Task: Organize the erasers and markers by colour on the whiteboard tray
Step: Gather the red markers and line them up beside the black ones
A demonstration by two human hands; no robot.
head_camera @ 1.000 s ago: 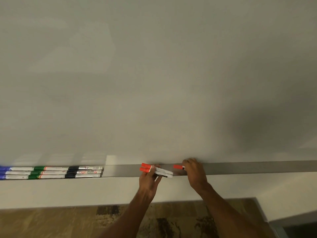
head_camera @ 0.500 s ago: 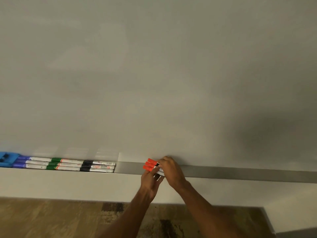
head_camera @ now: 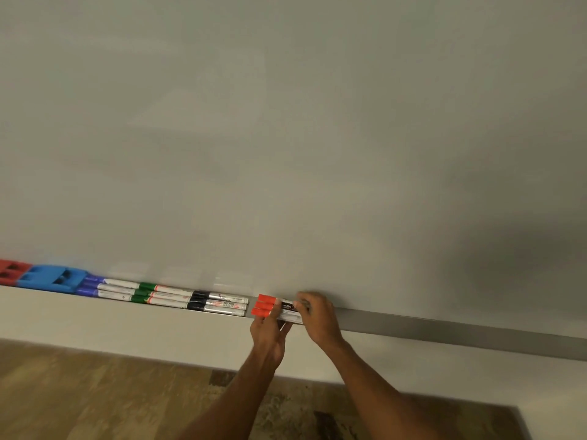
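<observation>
Whiteboard (head_camera: 286,122) filling most of the view, grey tray (head_camera: 444,328) along its bottom edge. Both hands at the tray's middle, gathered on three red markers (head_camera: 265,305) with orange-red caps pointing left. Left hand (head_camera: 268,335) under the bundle, fingers clamped on the barrels. Right hand (head_camera: 317,319) over the markers' right ends, fingers closed down on them. Just left, touching or nearly so, rows of black markers (head_camera: 219,303), then green markers (head_camera: 158,295), then blue markers (head_camera: 104,286). Further left, blue eraser (head_camera: 50,277) and, at the frame edge, red eraser (head_camera: 11,273). Wooden floor (head_camera: 95,392) below.
</observation>
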